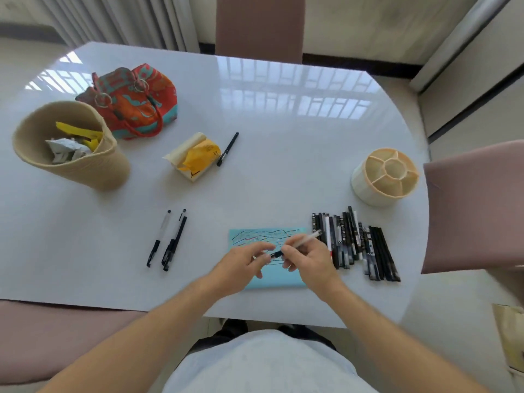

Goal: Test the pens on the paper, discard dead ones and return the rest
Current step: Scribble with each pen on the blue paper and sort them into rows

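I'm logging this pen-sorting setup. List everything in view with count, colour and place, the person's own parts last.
Paper: one, light blue, scribbled, near table edge.
Held pen: one, clear with black cap, over the paper.
Pen pile: many, mostly black, right of the paper.
Pens at left: three, black and clear, left of the paper.
Lone pen: one, black, beside the tissue pack.
Tissue pack: one, yellow and cream, centre.
Holder: one, cream, compartmented, right.
Bin: one, beige, holding scraps, left.
Bag: one, red and teal, behind the bin.
Table: one, white.
Left hand: at the cap.
Right hand: grips the pen.
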Available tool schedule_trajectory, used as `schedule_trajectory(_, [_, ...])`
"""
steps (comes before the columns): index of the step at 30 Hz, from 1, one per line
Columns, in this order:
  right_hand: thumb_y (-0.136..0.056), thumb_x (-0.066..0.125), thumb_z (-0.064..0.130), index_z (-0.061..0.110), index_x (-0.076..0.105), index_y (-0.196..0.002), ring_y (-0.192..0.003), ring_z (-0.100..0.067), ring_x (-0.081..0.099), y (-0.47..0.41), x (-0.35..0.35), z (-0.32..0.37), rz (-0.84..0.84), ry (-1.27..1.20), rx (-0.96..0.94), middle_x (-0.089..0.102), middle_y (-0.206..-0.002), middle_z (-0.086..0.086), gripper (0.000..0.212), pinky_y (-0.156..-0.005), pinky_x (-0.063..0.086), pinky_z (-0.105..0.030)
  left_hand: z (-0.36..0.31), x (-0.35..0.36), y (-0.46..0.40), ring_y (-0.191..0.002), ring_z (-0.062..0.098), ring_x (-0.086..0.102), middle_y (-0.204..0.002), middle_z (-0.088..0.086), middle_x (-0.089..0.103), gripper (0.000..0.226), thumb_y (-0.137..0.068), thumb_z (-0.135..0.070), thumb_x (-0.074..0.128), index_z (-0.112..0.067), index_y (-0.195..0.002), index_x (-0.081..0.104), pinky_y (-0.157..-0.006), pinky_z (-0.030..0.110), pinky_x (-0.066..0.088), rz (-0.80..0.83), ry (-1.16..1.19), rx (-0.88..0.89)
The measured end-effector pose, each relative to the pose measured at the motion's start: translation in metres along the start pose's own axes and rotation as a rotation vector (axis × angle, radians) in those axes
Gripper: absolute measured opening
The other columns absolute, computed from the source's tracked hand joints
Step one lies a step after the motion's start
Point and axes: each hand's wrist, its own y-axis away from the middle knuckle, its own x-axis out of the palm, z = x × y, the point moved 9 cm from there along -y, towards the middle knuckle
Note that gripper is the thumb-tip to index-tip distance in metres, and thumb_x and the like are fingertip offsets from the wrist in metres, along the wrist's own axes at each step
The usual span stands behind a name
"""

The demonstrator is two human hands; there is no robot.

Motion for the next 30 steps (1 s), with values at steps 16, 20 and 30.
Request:
schedule_trajectory(16, [-0.099, 0.062, 0.004, -0.008, 0.071, -0.096, -0.069, -0.03, 0.068, 0.047, -0.035, -0.01, -0.07, -0.261, 0.057, 0.073, -0.078, -0.023, 0.015, -0.064, 0.058, -0.036, -0.055, 0.035, 0.004, -0.072, 0.007, 0.053, -0.077, -0.016, 0.059, 0.016, -0.099, -0.032, 0.05, -0.027, -0.09, 0.062, -0.067, 0.03, 0.046, 0.027, -0.441, 0.218])
schedule_trajectory(20, [-0.097, 0.065, 0.005, -0.003, 0.075, -0.089, -0.064, -0.029, 0.068, 0.051, -0.04, -0.007, -0.134, -0.277, 0.033, 0.073, -0.076, -0.024, 0.015, -0.061, 0.057, -0.034, -0.067, 0.034, 0.01, -0.072, 0.006, 0.049, -0.08, -0.015, 0.053, 0.017, -0.101, -0.031, 0.05, -0.022, -0.096, 0.064, -0.064, 0.022, 0.039, -0.083, -0.491, 0.318])
schedule_trajectory(30, [-0.096, 0.068, 0.007, 0.002, 0.078, -0.088, -0.064, -0.028, 0.071, 0.055, -0.031, -0.008, -0.145, -0.289, 0.05, 0.074, -0.078, -0.023, 0.014, -0.061, 0.06, -0.034, -0.069, 0.022, 0.021, -0.074, 0.016, 0.055, -0.086, -0.002, 0.063, 0.018, -0.102, -0.026, 0.052, -0.014, -0.101, 0.066, -0.063, 0.03, 0.045, -0.161, -0.53, 0.391])
